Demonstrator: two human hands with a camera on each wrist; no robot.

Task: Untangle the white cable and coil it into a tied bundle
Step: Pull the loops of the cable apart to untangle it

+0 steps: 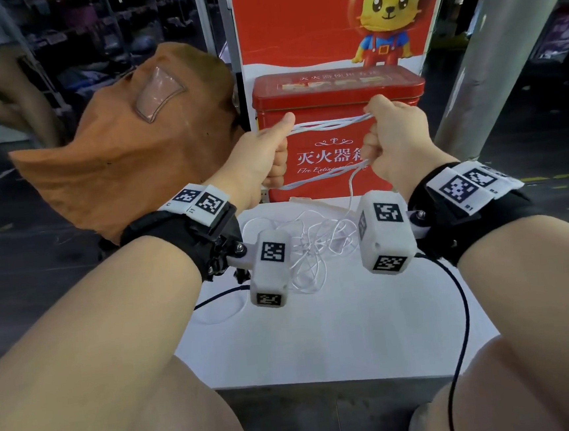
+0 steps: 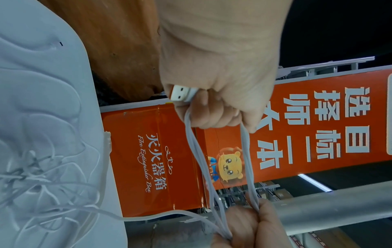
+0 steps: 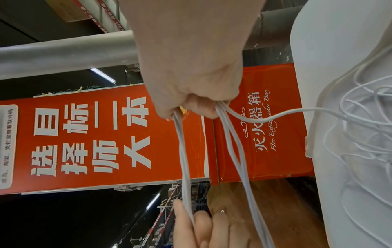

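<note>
The white cable (image 1: 330,123) is stretched in several loops between my two raised hands, in front of the red box. My left hand (image 1: 272,154) grips one end of the loops in a fist. In the left wrist view the USB plug (image 2: 180,94) sticks out of that fist beside the cable strands (image 2: 197,151). My right hand (image 1: 383,138) grips the other end of the loops (image 3: 184,159). From it one strand (image 3: 297,110) drops to the loose tangle (image 1: 313,247) lying on the white table (image 1: 321,332).
A red fire extinguisher box (image 1: 335,107) stands right behind the table. An orange-brown fabric bag (image 1: 125,143) bulks at the left. A grey pillar (image 1: 503,58) rises at the right. A small pale strip (image 1: 309,201) lies at the table's far edge. A dark wire (image 1: 464,320) hangs from my right wrist.
</note>
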